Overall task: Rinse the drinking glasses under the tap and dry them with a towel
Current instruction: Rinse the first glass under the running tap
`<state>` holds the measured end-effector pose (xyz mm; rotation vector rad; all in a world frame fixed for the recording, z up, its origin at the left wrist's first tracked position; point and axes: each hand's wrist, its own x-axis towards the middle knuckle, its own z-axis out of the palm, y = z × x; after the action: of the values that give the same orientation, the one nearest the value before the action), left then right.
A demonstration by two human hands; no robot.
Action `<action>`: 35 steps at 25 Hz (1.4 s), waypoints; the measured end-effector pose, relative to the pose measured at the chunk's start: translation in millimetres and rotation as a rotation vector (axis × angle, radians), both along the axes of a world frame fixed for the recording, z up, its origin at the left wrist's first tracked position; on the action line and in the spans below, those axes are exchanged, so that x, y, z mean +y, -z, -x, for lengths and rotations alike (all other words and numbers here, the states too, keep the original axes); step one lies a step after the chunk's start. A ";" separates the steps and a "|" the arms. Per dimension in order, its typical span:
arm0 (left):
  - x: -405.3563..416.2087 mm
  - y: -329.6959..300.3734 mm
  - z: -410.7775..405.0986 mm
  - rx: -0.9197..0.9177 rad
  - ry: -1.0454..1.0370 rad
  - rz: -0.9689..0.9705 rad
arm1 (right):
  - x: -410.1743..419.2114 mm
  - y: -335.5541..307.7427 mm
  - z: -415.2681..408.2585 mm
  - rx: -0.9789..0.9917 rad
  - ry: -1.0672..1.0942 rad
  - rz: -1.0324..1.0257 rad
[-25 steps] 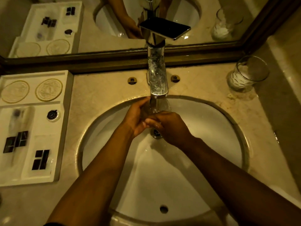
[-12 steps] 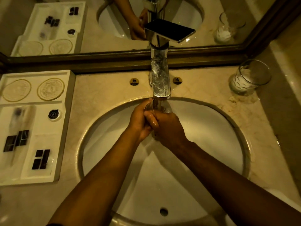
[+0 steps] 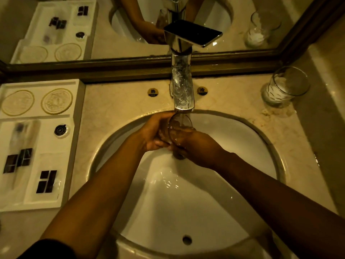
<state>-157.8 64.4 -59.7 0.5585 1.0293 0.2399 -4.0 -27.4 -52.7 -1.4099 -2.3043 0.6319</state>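
Glass rim now tilted up, both hands gripping it, base hidden

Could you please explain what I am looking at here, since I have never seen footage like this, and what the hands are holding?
There is no machine: a person wears a camera on the head, looking down at their own arms. This is that one view, over a bathroom sink set in a stone counter. The left hand and right hand together hold a clear drinking glass under the tap, with water running into it. A second glass, with something white inside, stands on the counter to the right. On the left sits a white tray with wrapped toiletries and two round coasters. A mirror behind reflects it all.
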 end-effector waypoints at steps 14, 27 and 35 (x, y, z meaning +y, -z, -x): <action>-58.9 7.8 -32.1 0.190 -0.330 -0.700 | 10.1 -25.5 32.9 1.087 1.150 0.620; -38.1 -0.8 -21.2 0.396 -0.172 -0.517 | -3.9 -6.0 31.2 0.723 0.964 0.507; -47.5 3.8 -30.9 0.264 -0.292 -0.461 | 5.8 -10.3 33.2 1.027 1.105 0.600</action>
<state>-126.9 16.9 -63.6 0.8718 1.3226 0.6872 -37.1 -21.6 -42.4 -1.6941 -0.4188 1.2515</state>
